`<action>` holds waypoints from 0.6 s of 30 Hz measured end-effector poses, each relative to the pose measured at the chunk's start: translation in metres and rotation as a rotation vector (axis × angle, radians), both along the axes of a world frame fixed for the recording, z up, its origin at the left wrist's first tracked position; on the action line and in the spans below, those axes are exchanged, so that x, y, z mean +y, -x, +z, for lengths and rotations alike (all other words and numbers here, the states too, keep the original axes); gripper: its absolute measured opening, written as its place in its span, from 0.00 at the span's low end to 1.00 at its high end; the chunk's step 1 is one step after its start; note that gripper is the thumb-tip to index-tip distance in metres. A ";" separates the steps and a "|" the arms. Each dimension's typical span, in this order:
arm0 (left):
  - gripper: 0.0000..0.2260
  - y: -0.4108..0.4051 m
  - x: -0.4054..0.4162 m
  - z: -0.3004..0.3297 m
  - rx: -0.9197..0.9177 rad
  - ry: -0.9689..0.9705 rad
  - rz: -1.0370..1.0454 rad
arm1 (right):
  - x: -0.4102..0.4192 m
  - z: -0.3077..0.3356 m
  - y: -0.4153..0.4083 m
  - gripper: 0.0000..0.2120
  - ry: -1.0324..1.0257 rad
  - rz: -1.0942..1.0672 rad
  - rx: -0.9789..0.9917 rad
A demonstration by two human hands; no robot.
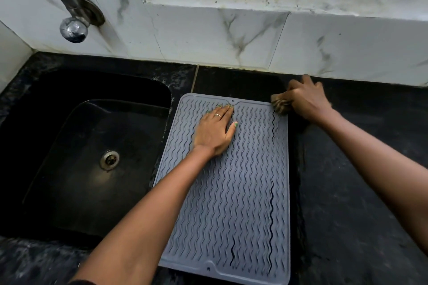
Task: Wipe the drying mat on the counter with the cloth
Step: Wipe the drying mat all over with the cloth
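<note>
Right hand (306, 99): reaching forward and out, knuckles up, fingers curled tight round a bunched cloth (280, 105), and it's right at the mat's far right corner.
Right arm: stretched long from the lower right, crossing bare dark surface (359, 169) to get there.
Left hand (216, 129): flat, palm down, fingers straight and together, thumb out to the right; pressing on the mat, holding nothing.
Left arm: coming up from the bottom edge, angled to the right, forearm lying over the mat's left edge.
Ring (217, 115): one, on a left finger.
Cloth: one, brownish, wadded into a ball, only partly showing past the fingers; it touches the mat's far right corner, half over the edge.
Mat (243, 192): one, grey, rectangular, wavy ridges all over; lying flat on the surface just right of the sink, well short of the wall.
Mat axis: long side runs away from the person toward the wall, ridges running the same way.
Grooves: two dark wavy lines on the right half.
Sink (76, 141): one, black, one metal drain (109, 159) in its floor.
Tap (69, 18): one, chrome, on the tiled wall above the sink.
</note>
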State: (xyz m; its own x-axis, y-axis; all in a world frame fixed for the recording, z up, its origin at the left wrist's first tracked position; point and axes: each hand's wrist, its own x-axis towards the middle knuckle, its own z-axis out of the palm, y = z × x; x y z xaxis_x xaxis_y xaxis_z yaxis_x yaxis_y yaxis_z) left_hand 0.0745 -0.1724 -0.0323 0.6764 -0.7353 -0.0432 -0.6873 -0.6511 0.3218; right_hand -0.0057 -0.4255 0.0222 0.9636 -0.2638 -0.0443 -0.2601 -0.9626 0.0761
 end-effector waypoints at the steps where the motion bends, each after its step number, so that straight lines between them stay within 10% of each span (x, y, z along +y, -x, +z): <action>1: 0.24 0.001 -0.001 0.001 0.003 0.005 0.005 | -0.003 0.006 0.002 0.14 -0.017 -0.032 -0.039; 5: 0.22 0.003 -0.004 0.002 0.008 0.052 0.034 | 0.041 0.018 0.007 0.14 -0.234 0.037 -0.364; 9: 0.23 0.000 -0.002 0.002 0.014 0.048 0.015 | 0.103 -0.016 0.005 0.14 -0.197 0.285 -0.114; 18: 0.24 -0.002 0.001 0.000 0.027 -0.027 -0.025 | 0.058 -0.008 -0.038 0.14 -0.089 -0.203 -0.108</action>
